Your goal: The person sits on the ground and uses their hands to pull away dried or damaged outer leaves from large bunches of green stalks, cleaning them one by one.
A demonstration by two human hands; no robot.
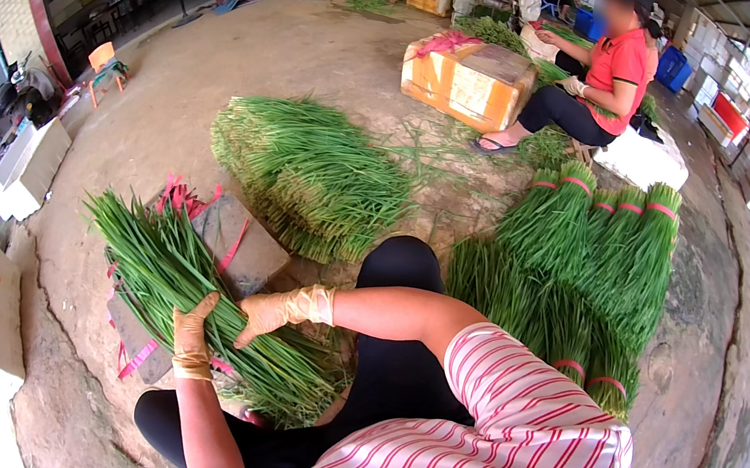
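Observation:
A thick bunch of long green chives (189,277) lies slanting across a low block in front of me. My left hand (193,336), in a thin translucent glove, grips the bunch from its near side. On the opposite side my right hand (277,308), gloved likewise, presses against the same stalks. Both palms are wrapped around the middle of the bunch, and some fingers are hidden by leaves. Beneath it sits a grey block (239,245) with pink-red strips (184,198) lying over it. More loose chives (291,376) spread between my knees.
A large heap of chives (310,175) lies ahead. To my right are several banded chive bundles (587,232). Beyond, a person in a red shirt (614,69) sits by a taped foam box (467,82). White foam boxes (25,168) and a small orange chair (105,61) stand left.

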